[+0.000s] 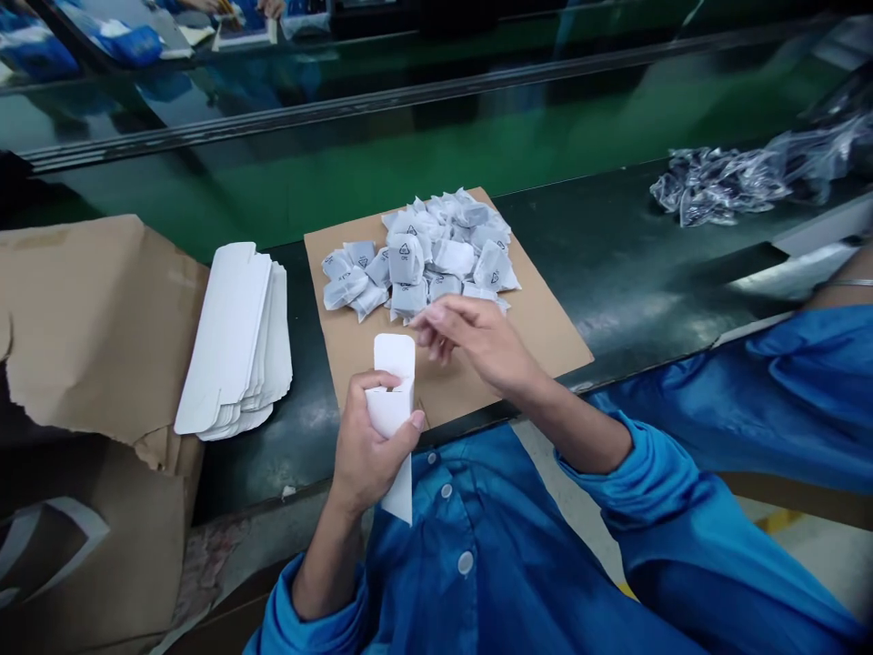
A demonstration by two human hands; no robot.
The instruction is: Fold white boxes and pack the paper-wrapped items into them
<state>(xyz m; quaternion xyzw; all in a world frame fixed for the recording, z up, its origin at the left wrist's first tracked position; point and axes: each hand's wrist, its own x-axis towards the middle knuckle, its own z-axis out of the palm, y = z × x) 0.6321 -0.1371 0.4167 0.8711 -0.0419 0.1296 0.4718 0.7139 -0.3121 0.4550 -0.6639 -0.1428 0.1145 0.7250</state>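
My left hand [375, 441] is wrapped around a narrow white carton [390, 417], which is unfolded into box form with its top flap [394, 350] standing up. Just right of that flap, my right hand [474, 341] hovers with loosely bent fingers, slightly blurred, and nothing shows in it. Beyond my fingers lies a heap of small grey items in translucent bags [454, 259], several with a printed black triangle mark. The bags rest on a flat cardboard sheet [546, 337] on the bench.
Flat white cartons [235, 341] lie stacked on the left of the dark bench [579, 218], beside a large open cardboard box [88, 318]. Clear plastic-wrapped items [723, 182] lie far right. A raised ledge runs along the back; another person's blue sleeve [805, 382] is at right.
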